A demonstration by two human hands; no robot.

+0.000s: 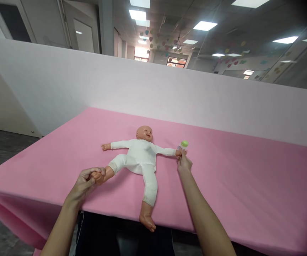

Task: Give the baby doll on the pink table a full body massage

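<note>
A baby doll (141, 153) with a white cloth body lies on its back, arms stretched out to both sides and head toward the wall. My left hand (85, 181) is closed round the doll's foot (98, 177) at the left, fingers over it and thumb underneath. At the right, my right hand (184, 162) grips the doll's hand (178, 152), partly covering it. Just behind that grip is a small clear bottle with a green cap (184, 144). The doll's other foot (146, 218) reaches past the table's front edge.
The doll rests on a table with a pink cloth (238, 185) that hangs over its front edge. A low white wall (156, 89) runs along the back, with glass above it. A door (1, 92) stands at the left.
</note>
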